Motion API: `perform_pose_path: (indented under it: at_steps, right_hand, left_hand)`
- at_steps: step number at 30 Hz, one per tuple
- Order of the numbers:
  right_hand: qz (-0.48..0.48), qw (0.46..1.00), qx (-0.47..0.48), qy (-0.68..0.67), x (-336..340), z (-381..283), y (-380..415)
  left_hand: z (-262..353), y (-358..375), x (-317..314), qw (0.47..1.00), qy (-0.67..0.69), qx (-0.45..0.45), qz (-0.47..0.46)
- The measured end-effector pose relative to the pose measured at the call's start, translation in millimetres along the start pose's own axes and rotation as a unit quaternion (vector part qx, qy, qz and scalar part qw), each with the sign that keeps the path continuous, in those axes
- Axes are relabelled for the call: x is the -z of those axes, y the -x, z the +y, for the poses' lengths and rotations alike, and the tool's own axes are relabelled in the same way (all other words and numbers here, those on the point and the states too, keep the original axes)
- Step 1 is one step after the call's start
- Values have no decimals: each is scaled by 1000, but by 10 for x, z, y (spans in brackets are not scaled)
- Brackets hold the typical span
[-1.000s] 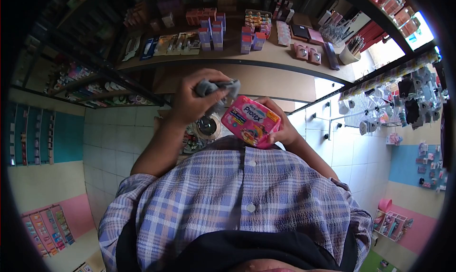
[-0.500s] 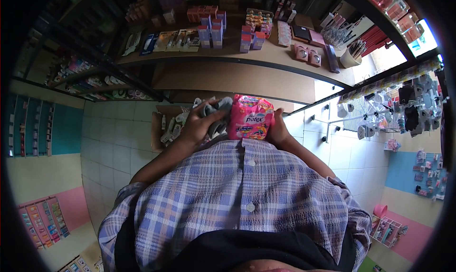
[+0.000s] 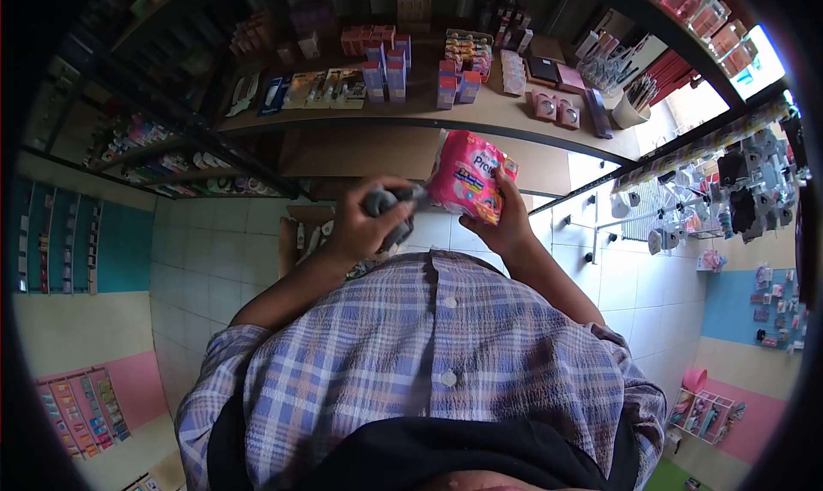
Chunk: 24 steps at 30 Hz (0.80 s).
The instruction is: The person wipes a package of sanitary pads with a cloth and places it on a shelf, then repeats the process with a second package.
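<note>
My right hand (image 3: 507,217) grips a pink pack of sanitary pads (image 3: 467,174) by its right side, thumb below and fingers along the edge. Tilted in the hand, the pack overlaps the lower shelf in this view. A bunched grey cloth (image 3: 390,212) is clutched in my left hand (image 3: 356,221), with one end reaching toward the pack's left edge. Beneath that hand stands an open cardboard box (image 3: 290,242) holding white bottles and other items, partly hidden by the arm.
Ahead is a shelf (image 3: 334,114) carrying purple boxes (image 3: 384,78), carded items and a brush cup (image 3: 634,101). A bare-topped lower shelf (image 3: 360,152) runs underneath. Packaged goods hang on a rack (image 3: 746,174) at the right. White floor tiles (image 3: 206,268) show on both sides.
The pack has moved up and away from my body and tilted, with my right hand now lower on its side. My left hand with the cloth has drawn slightly away from the pack.
</note>
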State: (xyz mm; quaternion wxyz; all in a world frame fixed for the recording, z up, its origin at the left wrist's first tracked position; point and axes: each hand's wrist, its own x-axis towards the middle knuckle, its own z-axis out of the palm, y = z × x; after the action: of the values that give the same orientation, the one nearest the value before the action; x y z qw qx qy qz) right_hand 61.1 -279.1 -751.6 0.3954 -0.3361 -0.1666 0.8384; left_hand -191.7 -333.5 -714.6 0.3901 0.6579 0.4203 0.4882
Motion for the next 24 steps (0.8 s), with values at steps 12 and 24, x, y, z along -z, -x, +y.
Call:
perform_pose_path:
  at_steps: [12, 24]
  right_hand:
    - [-214, 972, 39, -86, -394, -5, 285]
    - [-173, 972, -39, -156, -316, 191, 234]
  left_hand:
    - [-33, -191, 133, 993, -92, 50, 53]
    - [136, -563, 123, 982, -59, -103, 147]
